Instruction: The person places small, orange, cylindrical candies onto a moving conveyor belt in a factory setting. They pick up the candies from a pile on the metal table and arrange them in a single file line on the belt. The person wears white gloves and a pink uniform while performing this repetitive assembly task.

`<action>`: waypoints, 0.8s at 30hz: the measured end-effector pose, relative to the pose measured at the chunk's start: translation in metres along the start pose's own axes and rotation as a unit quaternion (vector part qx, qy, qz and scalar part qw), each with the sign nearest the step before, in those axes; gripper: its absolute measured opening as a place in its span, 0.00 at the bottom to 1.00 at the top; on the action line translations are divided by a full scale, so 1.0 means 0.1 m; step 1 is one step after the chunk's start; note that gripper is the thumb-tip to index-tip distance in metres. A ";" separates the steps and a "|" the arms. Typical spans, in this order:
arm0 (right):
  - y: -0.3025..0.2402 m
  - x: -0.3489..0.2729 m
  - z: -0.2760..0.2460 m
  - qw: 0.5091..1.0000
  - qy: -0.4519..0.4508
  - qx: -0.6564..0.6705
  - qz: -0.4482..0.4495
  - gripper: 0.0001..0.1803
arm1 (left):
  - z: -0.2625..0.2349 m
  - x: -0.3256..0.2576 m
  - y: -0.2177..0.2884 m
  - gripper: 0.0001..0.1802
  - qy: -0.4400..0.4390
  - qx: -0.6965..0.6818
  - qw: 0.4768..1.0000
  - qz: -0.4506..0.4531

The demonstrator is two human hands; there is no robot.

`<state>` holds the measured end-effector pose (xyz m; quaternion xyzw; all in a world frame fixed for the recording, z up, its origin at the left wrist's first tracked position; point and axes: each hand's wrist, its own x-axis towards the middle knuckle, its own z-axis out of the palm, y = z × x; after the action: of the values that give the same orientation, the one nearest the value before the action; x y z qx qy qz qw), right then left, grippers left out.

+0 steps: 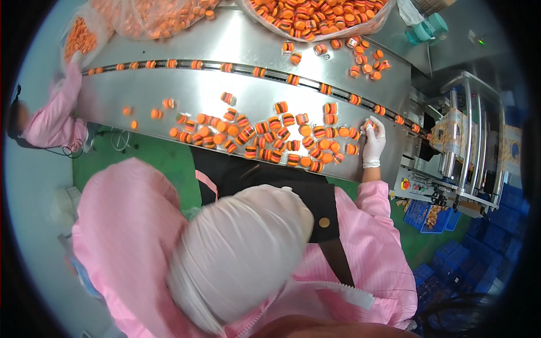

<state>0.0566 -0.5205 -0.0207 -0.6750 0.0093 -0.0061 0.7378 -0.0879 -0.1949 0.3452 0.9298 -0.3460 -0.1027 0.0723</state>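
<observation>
My right hand (374, 145), in a white glove, is at the right end of the metal table (112, 96). Its fingers are closed round a small burger-shaped piece (371, 125), orange with darker layers. Left of it lies a loose spread of similar burger-shaped pieces (270, 135), some upright and some on their sides. Close to the camera, a large blurred white shape (242, 253) by my pink left sleeve looks like my gloved left hand, raised. Its fingers cannot be made out, nor whether it holds anything.
A narrow conveyor track (276, 75) carries spaced pieces toward a packing machine (462, 141) at right. Behind it stand bags of pieces (315, 17). A co-worker in pink (53, 115) reaches over at far left. Blue crates (431, 217) are on the green floor.
</observation>
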 end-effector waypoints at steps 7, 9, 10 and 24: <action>0.04 0.02 -0.04 1.000 -0.009 0.007 -0.005 0.14 | 0.34 -0.42 -1.02 0.16 0.119 -0.072 0.980 -0.142; 0.04 0.06 0.00 1.000 -0.018 0.008 -0.005 0.14 | 0.61 -0.65 -1.48 0.17 0.137 -0.200 0.928 -0.284; 0.01 0.05 0.02 1.000 -0.014 0.002 -0.003 0.14 | 0.74 -0.71 -1.64 0.19 0.149 -0.279 0.869 -0.382; -0.05 0.02 0.08 1.000 0.004 -0.025 -0.006 0.14 | 2.54 -0.32 -2.56 0.19 0.184 -0.180 0.817 -0.516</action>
<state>0.0588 -0.5129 -0.0152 -0.6931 0.0082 -0.0127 0.7207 -0.0120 0.0023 0.0513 0.9442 0.2285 -0.0121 0.2369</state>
